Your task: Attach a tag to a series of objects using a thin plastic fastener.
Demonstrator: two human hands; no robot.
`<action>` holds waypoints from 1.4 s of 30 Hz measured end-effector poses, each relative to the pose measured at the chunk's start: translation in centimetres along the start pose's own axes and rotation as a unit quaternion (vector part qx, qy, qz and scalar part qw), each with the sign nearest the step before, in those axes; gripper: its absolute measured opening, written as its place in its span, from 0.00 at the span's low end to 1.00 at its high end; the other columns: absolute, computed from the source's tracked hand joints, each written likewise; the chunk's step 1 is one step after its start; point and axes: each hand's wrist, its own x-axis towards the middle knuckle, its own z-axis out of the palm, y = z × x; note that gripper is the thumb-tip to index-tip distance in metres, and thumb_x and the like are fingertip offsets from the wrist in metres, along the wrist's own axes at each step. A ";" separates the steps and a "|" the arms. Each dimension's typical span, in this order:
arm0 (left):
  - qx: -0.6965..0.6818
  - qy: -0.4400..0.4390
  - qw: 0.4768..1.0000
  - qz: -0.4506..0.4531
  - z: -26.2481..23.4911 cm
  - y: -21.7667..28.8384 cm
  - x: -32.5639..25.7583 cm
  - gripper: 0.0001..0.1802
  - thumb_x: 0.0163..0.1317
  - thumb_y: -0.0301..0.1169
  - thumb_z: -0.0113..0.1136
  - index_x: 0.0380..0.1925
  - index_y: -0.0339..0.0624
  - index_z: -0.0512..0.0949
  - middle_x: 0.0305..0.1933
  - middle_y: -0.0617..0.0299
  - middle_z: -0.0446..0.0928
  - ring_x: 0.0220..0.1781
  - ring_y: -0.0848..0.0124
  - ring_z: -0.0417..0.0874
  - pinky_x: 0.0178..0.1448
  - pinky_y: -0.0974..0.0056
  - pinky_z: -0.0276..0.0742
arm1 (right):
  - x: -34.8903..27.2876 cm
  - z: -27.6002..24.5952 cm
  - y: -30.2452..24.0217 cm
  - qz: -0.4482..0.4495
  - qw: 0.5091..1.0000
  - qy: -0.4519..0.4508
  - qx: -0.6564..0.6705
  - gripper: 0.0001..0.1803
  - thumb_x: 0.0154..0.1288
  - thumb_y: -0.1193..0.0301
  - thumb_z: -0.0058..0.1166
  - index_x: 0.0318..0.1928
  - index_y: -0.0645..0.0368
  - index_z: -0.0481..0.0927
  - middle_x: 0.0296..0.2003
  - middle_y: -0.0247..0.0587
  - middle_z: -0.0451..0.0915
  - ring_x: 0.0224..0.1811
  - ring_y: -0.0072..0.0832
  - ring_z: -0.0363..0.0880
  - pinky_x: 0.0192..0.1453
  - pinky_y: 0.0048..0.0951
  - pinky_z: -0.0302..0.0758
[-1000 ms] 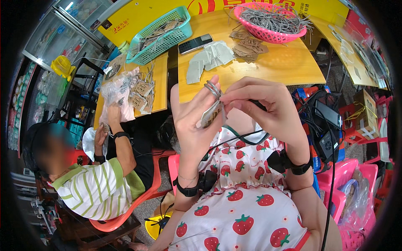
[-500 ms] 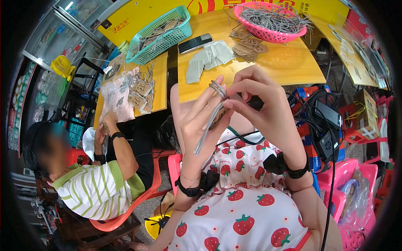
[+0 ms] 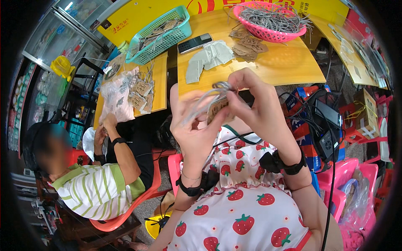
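Note:
My right hand pinches a looped bundle of grey cord between thumb and fingertips, over the front edge of the table. My left hand is closed round a brown cardboard tag, its thumb pressed on the tag's lower part. Loose cord ends trail across the left fingers, which are partly smeared by motion. Beyond my hands lie a fan of pale grey cards and a pile of brown tags.
On the table are a pink basket of grey cords, a green basket and a phone. At left a person sits by a pink plastic bag. Boxes and cables stand at right.
The cord loops have come off my left fingers and are now bunched in my right fingertips. My left fingers have curled, and more of the brown tag shows.

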 end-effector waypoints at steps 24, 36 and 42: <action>0.012 -0.063 0.995 -0.070 0.2 -0.1 0.4 0.22 0.48 0.14 0.67 0.46 0.35 0.76 0.48 0.62 0.76 0.42 0.77 0.80 0.37 0.76 0.77 | 0.1 -0.8 1.3 0.097 0.994 0.003 0.053 0.08 0.57 0.79 0.59 0.40 0.65 0.83 0.29 0.36 0.82 0.32 0.18 0.75 0.36 0.23 0.73; -0.093 -0.095 0.980 -0.147 0.3 -0.4 0.4 0.23 0.50 0.13 0.66 0.47 0.33 0.75 0.50 0.60 0.73 0.43 0.77 0.80 0.40 0.74 0.78 | 0.2 -0.8 2.4 0.109 0.987 0.049 0.106 0.08 0.59 0.83 0.56 0.41 0.66 0.80 0.30 0.32 0.79 0.31 0.13 0.74 0.38 0.17 0.75; -0.135 -0.107 0.975 -0.138 0.3 -0.5 0.4 0.22 0.51 0.12 0.64 0.47 0.34 0.74 0.52 0.60 0.71 0.49 0.74 0.78 0.48 0.73 0.77 | 0.7 -1.7 2.1 0.168 0.968 0.048 0.182 0.07 0.65 0.74 0.56 0.37 0.67 0.79 0.26 0.31 0.78 0.28 0.13 0.73 0.35 0.16 0.74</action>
